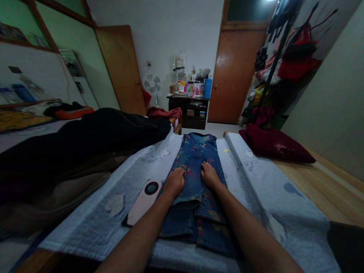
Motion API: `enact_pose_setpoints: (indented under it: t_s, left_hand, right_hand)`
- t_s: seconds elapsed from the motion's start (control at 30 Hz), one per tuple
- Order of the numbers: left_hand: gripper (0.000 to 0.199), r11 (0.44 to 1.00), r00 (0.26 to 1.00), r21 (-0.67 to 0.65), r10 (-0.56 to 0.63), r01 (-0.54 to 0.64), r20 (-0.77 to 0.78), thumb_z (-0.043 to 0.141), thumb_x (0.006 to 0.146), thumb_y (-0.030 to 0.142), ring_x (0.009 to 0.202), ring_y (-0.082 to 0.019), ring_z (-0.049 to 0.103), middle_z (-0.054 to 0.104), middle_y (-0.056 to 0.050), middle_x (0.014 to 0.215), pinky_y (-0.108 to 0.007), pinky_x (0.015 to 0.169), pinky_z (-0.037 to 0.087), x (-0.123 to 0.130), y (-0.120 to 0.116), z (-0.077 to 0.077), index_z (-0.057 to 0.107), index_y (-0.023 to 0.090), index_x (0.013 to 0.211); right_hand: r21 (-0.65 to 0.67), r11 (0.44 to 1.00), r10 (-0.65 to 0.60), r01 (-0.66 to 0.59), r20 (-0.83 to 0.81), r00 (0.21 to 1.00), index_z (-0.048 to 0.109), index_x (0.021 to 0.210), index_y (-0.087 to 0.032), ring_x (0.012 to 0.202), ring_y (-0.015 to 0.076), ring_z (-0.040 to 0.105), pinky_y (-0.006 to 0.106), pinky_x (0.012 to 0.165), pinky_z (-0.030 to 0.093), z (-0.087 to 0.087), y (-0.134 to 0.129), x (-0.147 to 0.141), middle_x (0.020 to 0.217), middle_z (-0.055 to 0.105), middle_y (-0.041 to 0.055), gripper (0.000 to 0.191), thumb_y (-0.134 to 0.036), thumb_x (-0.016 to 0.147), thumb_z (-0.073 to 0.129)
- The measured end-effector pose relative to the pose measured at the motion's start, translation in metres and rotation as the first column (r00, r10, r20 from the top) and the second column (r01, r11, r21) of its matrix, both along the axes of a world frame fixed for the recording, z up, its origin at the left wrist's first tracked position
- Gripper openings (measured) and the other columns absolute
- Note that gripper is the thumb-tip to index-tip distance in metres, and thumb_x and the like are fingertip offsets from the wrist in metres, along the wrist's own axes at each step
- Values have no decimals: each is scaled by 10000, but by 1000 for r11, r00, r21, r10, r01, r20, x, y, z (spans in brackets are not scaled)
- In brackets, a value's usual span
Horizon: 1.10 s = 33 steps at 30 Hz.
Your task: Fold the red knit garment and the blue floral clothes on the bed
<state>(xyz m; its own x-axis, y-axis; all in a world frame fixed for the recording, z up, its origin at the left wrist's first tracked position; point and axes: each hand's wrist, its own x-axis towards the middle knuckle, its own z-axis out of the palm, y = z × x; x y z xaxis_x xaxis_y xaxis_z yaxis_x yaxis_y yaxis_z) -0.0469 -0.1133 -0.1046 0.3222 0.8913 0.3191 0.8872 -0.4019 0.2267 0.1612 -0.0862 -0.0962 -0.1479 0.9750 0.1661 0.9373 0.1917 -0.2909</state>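
Observation:
Blue floral-print jeans lie on the bed in front of me, the waist at the far end and the legs layered toward me. My left hand rests on the left side of the jeans, its fingers over the cloth. On the right side, my right hand touches the same jeans with its fingers laid across the fabric. Left of my left forearm, a pink phone with a round dark camera ring lies back up on the sheet.
A pale patterned sheet covers the bed. Dark clothes are heaped along the left. At the right, a maroon cushion sits on the wooden edge. Beyond the bed stand a dark cabinet, a fan and a closed door.

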Motion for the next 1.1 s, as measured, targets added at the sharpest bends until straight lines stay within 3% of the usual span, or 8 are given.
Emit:
enact_pose_setpoints:
  t_s: [0.3, 0.53, 0.7, 0.9, 1.1]
  left_hand:
    - [364, 1000, 1000, -2, -6, 6, 26, 442, 853, 125, 1268, -212, 486, 585, -97, 1311, -377, 1129, 321, 1, 0, 1, 589, 170, 1183]
    - [340, 999, 998, 33, -28, 26, 57, 465, 859, 138, 1252, -229, 496, 589, -121, 1290, -391, 1109, 337, 0, 2, -3, 590, 143, 1175]
    - [334, 998, 998, 41, -42, 40, 50, 461, 873, 149, 1235, -225, 508, 597, -113, 1284, -396, 1106, 341, 0, 1, -3, 600, 148, 1176]
    - [364, 997, 997, -34, -74, 74, 9, 456, 869, 117, 1249, -207, 512, 602, -96, 1311, -386, 1126, 322, 1, -5, 7, 612, 171, 1194]
    - [387, 978, 987, -202, 22, -54, -159, 485, 900, 257, 1267, -291, 512, 549, -188, 1353, -420, 1045, 411, 5, -33, 29, 579, 126, 1252]
  right_hand:
    - [-139, 989, 45, -41, 25, 999, 447, 1407, -84, 1430, 249, 279, 409, 1135, 261, 4, -43, 14, 1522, 346, 192, 503, -301, 953, 430]
    - [-285, 958, -13, 32, 68, 998, 347, 1483, -178, 1459, 322, 165, 562, 1133, 161, 15, -84, 2, 1586, 225, 125, 580, -447, 969, 337]
    - [-181, 980, -56, 78, 121, 991, 323, 1499, -183, 1458, 308, 169, 544, 1146, 105, 11, -103, -7, 1587, 228, 109, 603, -471, 969, 311]
    - [-118, 990, -61, 77, 134, 989, 362, 1482, -189, 1446, 287, 210, 518, 1145, 118, 9, -105, -8, 1569, 280, 107, 588, -471, 969, 316]
    - [-109, 991, -69, 83, 121, 990, 377, 1474, -204, 1439, 289, 224, 522, 1140, 133, 7, -103, -6, 1566, 293, 94, 579, -475, 964, 338]
